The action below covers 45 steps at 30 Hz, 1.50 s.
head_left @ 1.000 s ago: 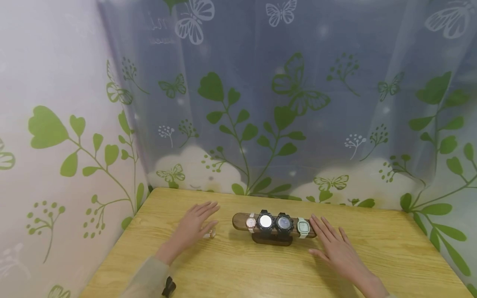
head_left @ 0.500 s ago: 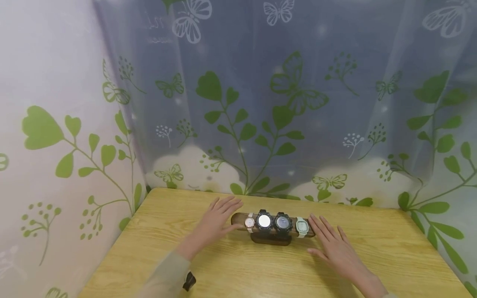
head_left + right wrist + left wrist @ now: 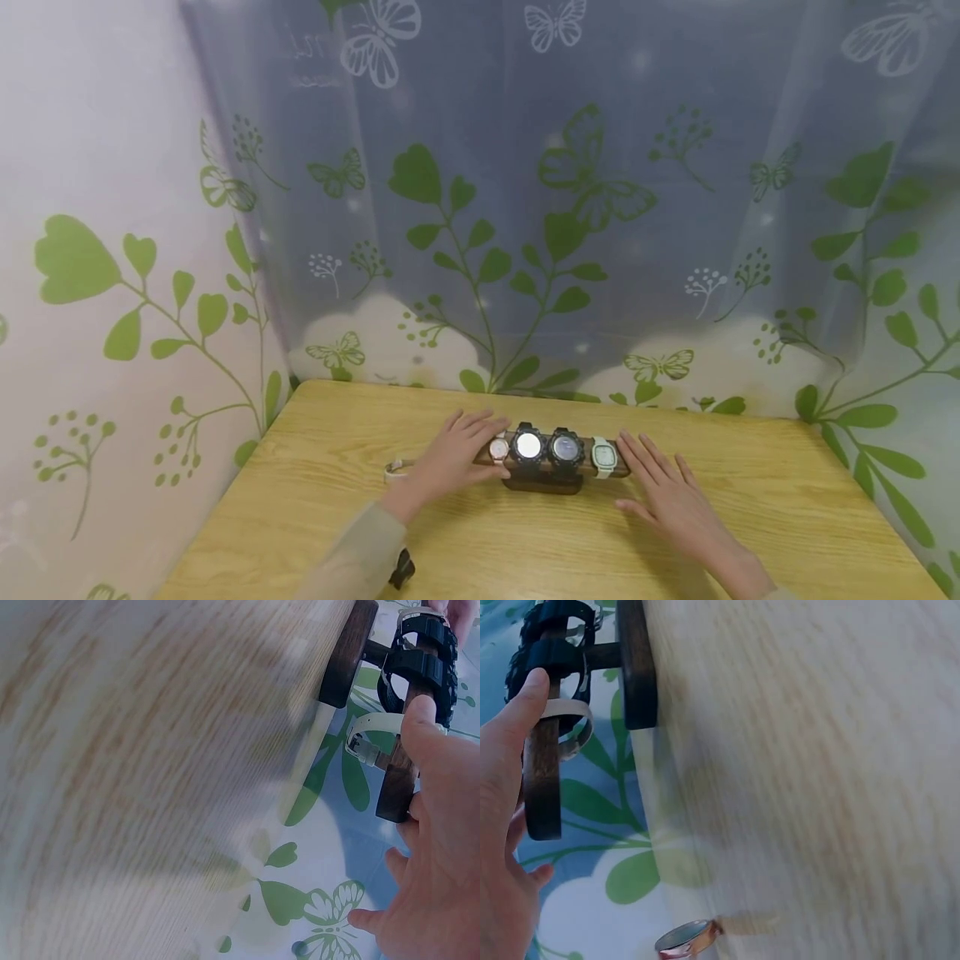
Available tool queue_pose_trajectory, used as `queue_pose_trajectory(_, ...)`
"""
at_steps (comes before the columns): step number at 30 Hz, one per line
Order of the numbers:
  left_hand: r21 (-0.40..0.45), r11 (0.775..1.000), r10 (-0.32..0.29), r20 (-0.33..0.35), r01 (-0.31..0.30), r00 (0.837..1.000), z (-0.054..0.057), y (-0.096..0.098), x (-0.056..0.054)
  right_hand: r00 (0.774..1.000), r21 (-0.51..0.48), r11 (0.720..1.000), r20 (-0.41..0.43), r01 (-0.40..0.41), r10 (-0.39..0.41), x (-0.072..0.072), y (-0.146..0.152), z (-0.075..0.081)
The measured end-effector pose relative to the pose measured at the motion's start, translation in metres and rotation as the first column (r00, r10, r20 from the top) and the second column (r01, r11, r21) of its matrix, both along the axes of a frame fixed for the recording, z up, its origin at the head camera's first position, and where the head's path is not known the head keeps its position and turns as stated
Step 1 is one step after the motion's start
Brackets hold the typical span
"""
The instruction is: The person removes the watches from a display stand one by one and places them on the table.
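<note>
A dark wooden watch stand holds several watches along its bar. From the left come a small rose-gold watch with a white strap, a black watch with a bright face, another black watch and a pale green square watch. My left hand is at the bar's left end, fingertips above and thumb below, near the white strap. Straight fingers of my right hand lie alongside the bar's right end, its thumb spread lower down.
A loose rose-gold watch lies on the wooden table, to the left of the stand; the left hand partly covers it in the head view. A curtain printed with leaves and butterflies hangs behind the table.
My left hand has moved right, from over the loose watch to the stand's left end, leaving that watch on the table. The right hand has stayed at the right end.
</note>
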<state>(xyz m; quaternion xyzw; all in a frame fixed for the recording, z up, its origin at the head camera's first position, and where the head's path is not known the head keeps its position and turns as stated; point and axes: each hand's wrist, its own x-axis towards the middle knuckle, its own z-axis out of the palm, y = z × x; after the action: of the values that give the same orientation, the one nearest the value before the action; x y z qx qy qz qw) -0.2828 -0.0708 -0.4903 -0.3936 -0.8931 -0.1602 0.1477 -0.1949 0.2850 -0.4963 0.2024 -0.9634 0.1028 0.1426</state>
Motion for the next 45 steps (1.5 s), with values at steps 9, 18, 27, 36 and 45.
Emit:
queue_pose_trajectory(9, 0.068, 0.997, -0.020, 0.002, 0.019, 1.000, -0.006, 0.001, -0.001, 1.000, -0.003, 1.000, -0.018, -0.004, 0.004, -0.001, -0.001, -0.001)
queue_pose_trajectory(18, 0.039, 0.999, 0.005, -0.077, -0.002, 0.997, -0.006, -0.003, -0.003, 1.000, -0.010, 1.000, 0.003, 0.000, 0.000, -0.001, -0.002, 0.001)
queue_pose_trajectory(27, 0.043, 0.999, 0.016, -0.085, -0.012, 0.996, -0.005, -0.015, -0.004, 1.000, -0.011, 1.000, 0.022, 0.008, -0.008, 0.000, -0.002, 0.003)
queue_pose_trajectory(36, 0.012, 0.999, 0.039, -0.084, -0.038, 0.996, 0.000, -0.028, -0.002, 1.000, -0.005, 1.000, 0.018, 0.009, -0.008, 0.000, -0.002, 0.001)
queue_pose_trajectory(45, 0.020, 0.998, 0.065, -0.073, -0.064, 0.995, 0.004, -0.044, 0.000, 1.000, -0.011, 1.000, 0.016, 0.006, -0.005, 0.001, -0.002, 0.002)
